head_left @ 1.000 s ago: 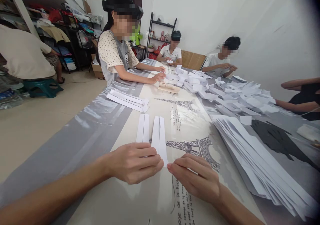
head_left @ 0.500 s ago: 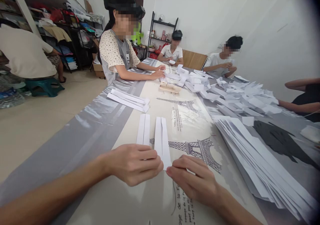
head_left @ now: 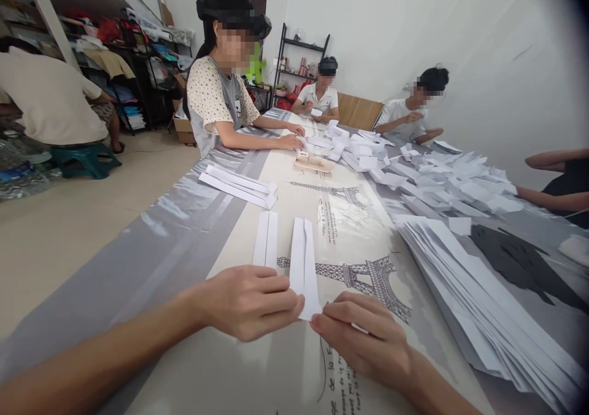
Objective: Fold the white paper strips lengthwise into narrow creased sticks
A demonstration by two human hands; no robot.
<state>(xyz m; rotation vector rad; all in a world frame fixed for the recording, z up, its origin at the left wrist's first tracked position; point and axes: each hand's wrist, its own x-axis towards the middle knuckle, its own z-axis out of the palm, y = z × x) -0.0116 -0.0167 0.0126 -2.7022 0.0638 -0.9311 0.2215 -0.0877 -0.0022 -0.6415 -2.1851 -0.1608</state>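
Paper (head_left: 304, 261) in hands (head_left: 251, 301), cardboard box (head_left: 185, 132) beyond

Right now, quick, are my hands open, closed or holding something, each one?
Left hand: closed, holding the folded paper strip near its lower left edge.
Right hand: closed, pinching the same strip's lower right corner.

The left hand (head_left: 246, 304) and right hand (head_left: 368, 335) hold a folded paper strip (head_left: 302, 261) near its closer end.

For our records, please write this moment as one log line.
left hand: holding folded paper strip; right hand: pinching its near corner; paper stack: right side
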